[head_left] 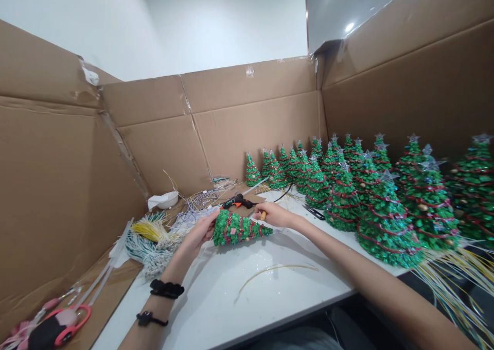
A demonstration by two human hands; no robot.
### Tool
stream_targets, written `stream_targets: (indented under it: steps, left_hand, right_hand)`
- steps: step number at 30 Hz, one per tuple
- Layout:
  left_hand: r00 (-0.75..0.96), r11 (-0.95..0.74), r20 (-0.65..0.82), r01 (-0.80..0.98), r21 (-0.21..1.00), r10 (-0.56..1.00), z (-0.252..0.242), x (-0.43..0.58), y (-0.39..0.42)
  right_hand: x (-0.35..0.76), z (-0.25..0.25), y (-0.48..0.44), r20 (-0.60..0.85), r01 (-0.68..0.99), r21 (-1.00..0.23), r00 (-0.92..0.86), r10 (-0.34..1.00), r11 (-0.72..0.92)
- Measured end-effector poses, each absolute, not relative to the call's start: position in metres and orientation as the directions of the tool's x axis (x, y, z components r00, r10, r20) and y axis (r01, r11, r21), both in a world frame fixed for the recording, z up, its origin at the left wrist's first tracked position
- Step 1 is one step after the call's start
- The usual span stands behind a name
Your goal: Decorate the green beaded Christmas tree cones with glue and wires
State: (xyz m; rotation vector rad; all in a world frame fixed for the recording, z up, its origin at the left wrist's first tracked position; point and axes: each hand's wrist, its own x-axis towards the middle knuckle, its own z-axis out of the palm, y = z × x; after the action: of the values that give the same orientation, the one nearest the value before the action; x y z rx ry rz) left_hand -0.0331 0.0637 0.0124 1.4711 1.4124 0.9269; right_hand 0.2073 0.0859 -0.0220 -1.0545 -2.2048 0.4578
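On the left side of the work spot, brown cardboard walls (247, 134) stand around a white table (247, 309). Down in the left corner lies a pink and black thing (65, 324), but I cannot tell what it is. Next comes a big pile of yellow and white wires (152, 239), with thin silver wires (203, 199) behind it.

The left hand (196, 234) has two black bands (166, 289) on its wrist. Its fingers (206, 226) curl tight around the wide end of a small green tree (235, 229). The tree lies on its side above the table, between the two hands, with its tip pointing right. Red string winds around it.

The right hand (276, 214) is near the tip. Its fingers (272, 211) curl around a small yellow handle (263, 215).

Behind the tree sits a black and orange glue gun (237, 202). Farther right lie black scissors (314, 212). Many green trees (386, 221) with silver stars stand in rows, and long yellow and white wires (451, 283) hang off the table's right edge.
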Motion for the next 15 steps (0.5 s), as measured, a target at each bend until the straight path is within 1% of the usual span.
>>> stream_targets:
  steps: [2,3,6,8,11,15]
  left_hand:
    - [0.073,0.003,-0.036,0.409,0.913,0.997,0.013,-0.034,0.066]
    - [0.074,-0.033,0.000,0.450,0.892,0.997,0.013,-0.035,0.067]
    - [0.108,-0.217,0.190,0.581,0.785,0.976,0.013,-0.037,0.068]
    - [0.148,-0.304,0.273,0.628,0.716,0.950,0.014,-0.039,0.068]
    - [0.229,-0.361,0.280,0.645,0.673,0.932,0.016,-0.041,0.067]
    - [0.403,-0.477,0.269,0.619,0.624,0.875,0.013,-0.044,0.067]
  right_hand:
    - [0.207,-0.022,0.086,0.388,0.570,-0.542,-0.482,0.786,0.617]
    - [0.207,-0.022,0.086,0.384,0.574,-0.539,-0.484,0.786,0.617]
    - [0.207,-0.023,0.086,0.386,0.568,-0.541,-0.488,0.783,0.621]
    - [0.207,-0.023,0.085,0.384,0.564,-0.539,-0.496,0.779,0.625]
    - [0.207,-0.023,0.084,0.370,0.574,-0.531,-0.506,0.779,0.624]
    - [0.207,-0.023,0.084,0.376,0.598,-0.507,-0.495,0.783,0.621]
